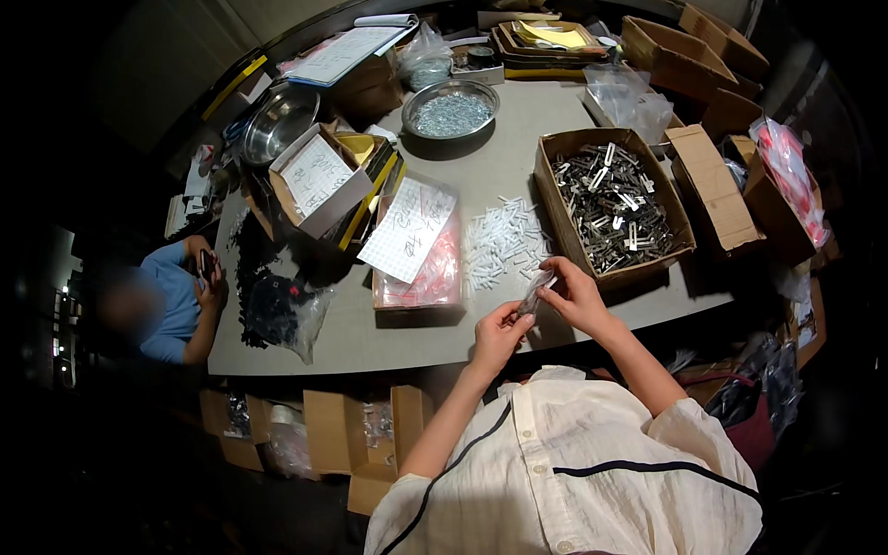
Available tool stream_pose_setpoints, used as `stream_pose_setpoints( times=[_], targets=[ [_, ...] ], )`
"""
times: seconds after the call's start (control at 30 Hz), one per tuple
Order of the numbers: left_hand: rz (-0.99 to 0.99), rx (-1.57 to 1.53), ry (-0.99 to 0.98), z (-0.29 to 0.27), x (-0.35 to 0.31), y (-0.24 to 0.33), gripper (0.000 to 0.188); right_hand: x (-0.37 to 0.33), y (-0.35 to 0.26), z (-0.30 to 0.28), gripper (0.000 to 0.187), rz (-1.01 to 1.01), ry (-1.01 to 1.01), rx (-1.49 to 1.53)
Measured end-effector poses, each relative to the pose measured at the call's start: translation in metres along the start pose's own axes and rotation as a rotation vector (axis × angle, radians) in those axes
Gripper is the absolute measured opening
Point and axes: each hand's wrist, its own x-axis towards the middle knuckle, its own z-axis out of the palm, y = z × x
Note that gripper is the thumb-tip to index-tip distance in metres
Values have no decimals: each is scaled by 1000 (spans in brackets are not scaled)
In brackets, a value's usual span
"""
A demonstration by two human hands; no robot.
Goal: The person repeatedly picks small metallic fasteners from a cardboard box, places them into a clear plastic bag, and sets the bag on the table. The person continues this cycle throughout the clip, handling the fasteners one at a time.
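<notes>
Above the table's near edge, a small clear plastic bag [534, 296] is pinched between my two hands; its contents are too small to tell. My left hand [500, 335] closes on its lower end, while the fingers of my right hand [575, 298] grip its upper end. Just beyond them lies a loose pile of small white pegs [504, 242]. To the right, a cardboard box [552, 176] holds many black and silver U-shaped metal pieces [615, 199]. On the left, an open box [416, 317] contains clear bags with red edges [433, 273], partly covered by a handwritten sheet [412, 227].
A metal bowl of small screw-like pieces [451, 113] stands farther back. Black parts in a clear bag [282, 310] lie on the left. Across there, a person in blue [166, 301] holds a phone. Cardboard boxes [712, 190] crowd the right; others [342, 435] sit below the table.
</notes>
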Motion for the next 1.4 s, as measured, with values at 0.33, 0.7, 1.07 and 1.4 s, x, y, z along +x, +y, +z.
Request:
stream_pose_setpoints(
  times=[0.33,0.7,1.07,1.4],
  targets=[
    [-22,-61,-66,-14,8,-1,32,6,-11,0,36,59,-19,153],
    [-138,-97,-15,-16,5,9,24,10,-18,-2,40,220,-102,381],
    [66,177,18,-9,1,25,22,18,-26,-16,31,79,-194,210],
    [377,598,13,-5,2,29,26,20,-41,-26,23,-59,-170,-68]
  ],
)
